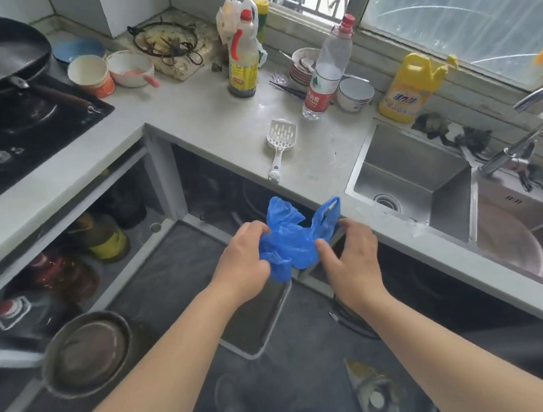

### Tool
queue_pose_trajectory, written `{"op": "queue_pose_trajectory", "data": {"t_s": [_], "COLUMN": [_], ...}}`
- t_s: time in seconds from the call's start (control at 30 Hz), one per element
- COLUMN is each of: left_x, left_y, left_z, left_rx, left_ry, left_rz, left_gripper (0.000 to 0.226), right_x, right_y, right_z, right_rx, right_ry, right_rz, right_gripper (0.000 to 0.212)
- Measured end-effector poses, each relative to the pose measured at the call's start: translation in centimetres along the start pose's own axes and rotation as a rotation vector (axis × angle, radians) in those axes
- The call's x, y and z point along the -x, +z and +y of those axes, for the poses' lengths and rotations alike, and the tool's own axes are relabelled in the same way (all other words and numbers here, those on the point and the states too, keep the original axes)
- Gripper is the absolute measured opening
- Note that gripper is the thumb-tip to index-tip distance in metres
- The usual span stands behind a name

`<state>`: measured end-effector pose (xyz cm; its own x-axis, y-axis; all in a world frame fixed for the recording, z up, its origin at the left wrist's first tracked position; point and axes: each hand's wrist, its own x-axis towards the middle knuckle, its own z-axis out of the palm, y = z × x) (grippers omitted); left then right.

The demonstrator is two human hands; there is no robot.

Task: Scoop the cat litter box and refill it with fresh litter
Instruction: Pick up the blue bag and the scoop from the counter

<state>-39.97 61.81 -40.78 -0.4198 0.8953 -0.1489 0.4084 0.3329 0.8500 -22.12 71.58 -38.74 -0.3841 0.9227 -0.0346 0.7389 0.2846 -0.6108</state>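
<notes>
A crumpled blue plastic bag [290, 239] is held at the centre of the frame, just below the countertop [217, 123] edge. It is gripped by the left hand [244, 261] with curled fingers, and pinched at its right side by the right hand [351, 257]. A white slotted litter scoop [280, 146] is seen lying on the countertop above the bag, left of the steel sink [411, 180].

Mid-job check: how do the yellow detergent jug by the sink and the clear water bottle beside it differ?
The detergent jug is opaque yellow, squat, with a moulded handle; the water bottle is clear, tall and slim, with none. The jug's cap is yellow, the bottle's red. The jug stands nearer the sink. Both stand upright on the countertop, capped and labelled.
</notes>
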Motion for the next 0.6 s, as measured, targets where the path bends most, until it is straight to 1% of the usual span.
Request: {"op": "queue_pose_trajectory", "data": {"t_s": [0.07,0.1,0.17,0.2,0.27,0.37,0.47,0.53,0.6], "left_x": [0.4,0.6,0.9,1.1,1.6,2.5,3.5,4.3,5.2], "left_y": [0.9,1.5,2.6,3.2,4.6,6.8,8.5,9.7,11.1], "left_z": [0.3,0.4,0.9,1.2,1.9,2.9,4.4,5.6,6.6], "left_rx": [0.031,0.046,0.067,0.071,0.068,0.052,0.021,0.004,-0.017], "left_ry": [0.001,0.004,0.023,0.034,0.043,0.033,0.020,-0.002,-0.017], "left_rz": [-0.007,-0.020,-0.047,-0.060,-0.082,-0.108,-0.116,-0.097,-0.111], "left_gripper": [0.038,0.038,0.037,0.037,0.036,0.037,0.038,0.040,0.045], "right_x": [-0.3,-0.4,-0.2,0.0,0.6,1.4,2.0,2.2,2.6], "right_y": [-0.6,-0.8,-1.2,-1.4,-1.9,-2.8,-4.0,-5.0,-6.1], "right_z": [0.8,1.1,1.8,2.1,2.9,4.1,5.4,6.6,8.0], "right_rx": [-0.164,-0.276,-0.534,-0.646,-0.803,-0.918,-0.941,-0.934,-0.927], "right_ry": [0.258,0.382,0.587,0.642,0.660,0.588,0.552,0.535,0.498], "right_rz": [-0.083,-0.136,-0.245,-0.294,-0.376,-0.425,-0.397,-0.399,-0.395], "right_gripper": [0.069,0.071,0.063,0.056,0.044,0.034,0.028,0.026,0.025]}}
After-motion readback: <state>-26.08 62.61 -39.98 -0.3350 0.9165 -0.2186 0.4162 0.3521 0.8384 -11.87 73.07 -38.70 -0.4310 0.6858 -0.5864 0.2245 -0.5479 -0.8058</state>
